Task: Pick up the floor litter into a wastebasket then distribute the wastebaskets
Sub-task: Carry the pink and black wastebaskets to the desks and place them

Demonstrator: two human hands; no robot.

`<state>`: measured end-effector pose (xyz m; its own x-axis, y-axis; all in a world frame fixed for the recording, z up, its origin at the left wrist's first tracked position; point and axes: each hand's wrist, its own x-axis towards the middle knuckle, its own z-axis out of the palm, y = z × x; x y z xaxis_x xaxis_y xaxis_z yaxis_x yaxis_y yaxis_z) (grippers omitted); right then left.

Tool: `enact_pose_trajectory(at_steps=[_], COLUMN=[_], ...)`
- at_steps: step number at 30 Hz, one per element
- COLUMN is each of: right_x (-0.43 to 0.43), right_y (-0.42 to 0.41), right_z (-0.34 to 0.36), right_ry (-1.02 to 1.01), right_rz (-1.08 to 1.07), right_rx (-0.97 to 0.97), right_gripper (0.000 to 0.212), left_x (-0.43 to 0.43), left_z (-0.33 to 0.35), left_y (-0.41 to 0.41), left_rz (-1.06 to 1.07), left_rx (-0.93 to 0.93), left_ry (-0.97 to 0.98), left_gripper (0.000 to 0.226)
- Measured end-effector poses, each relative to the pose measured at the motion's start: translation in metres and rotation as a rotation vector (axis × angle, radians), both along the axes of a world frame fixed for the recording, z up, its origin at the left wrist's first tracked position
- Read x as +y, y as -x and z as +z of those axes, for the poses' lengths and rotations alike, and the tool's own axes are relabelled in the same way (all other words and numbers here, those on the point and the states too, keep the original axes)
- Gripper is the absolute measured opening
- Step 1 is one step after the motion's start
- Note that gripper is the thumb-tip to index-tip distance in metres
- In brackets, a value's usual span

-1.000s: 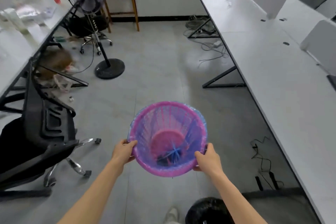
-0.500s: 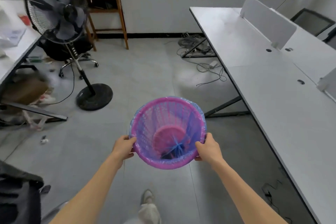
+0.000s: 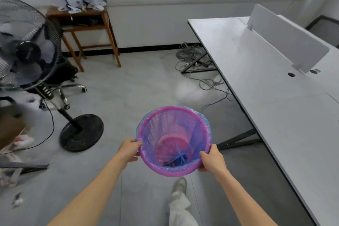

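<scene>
Two hands carry the pink mesh wastebasket (image 3: 170, 172), which hangs off the floor just below the middle of the view, toward six o'clock. The left hand (image 3: 129, 149) grips the rim at the basket's nine o'clock, thumb on top and fingers curled under. The right hand (image 3: 212, 159) grips it the same way at about four o'clock. The likeliest trouble is underfoot. The basket hides the floor directly ahead of the shoe (image 3: 179, 185), the fan base (image 3: 81, 132) and its cord sit at nine o'clock, loose cables (image 3: 211, 82) trail at one o'clock, and a slanted desk leg (image 3: 238, 140) juts out at three o'clock. Any of these could catch a foot and tip the load. The thin blue liner (image 3: 199, 130) is only folded over the rim, so a shifting grip may drag it loose. Inside, the liner gathers to a knot near the bottom, and something dark lies beside it, though I cannot tell what it is. Small scraps of litter (image 3: 17, 201) lie on the floor at eight o'clock, outside the basket.
</scene>
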<state>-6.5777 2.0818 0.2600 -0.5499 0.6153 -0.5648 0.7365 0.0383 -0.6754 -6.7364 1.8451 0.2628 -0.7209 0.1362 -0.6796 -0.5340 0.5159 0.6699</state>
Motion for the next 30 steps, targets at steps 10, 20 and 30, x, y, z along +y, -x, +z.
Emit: enact_pose_trajectory(at_steps=[10,20,30], right_x=[0.124,0.198,0.24], right_y=[0.227,0.416,0.473], right_z=[-0.002,-0.121,-0.376], right_ry=[-0.096,-0.032,0.096], right_rz=[0.165,0.046,-0.156], right_rx=[-0.133,-0.366,-0.585], right_gripper=[0.014,0.023,0.033], left_x=[0.116,0.189,0.238], left_z=[-0.006,-0.111,-0.305], left_y=[0.204,0.393,0.497], left_rz=[0.033,-0.185,-0.521], left_rx=[-0.11,-0.145,-0.102], left_ry=[0.032,0.152,0.463], left_gripper=[0.014,0.027,0.044])
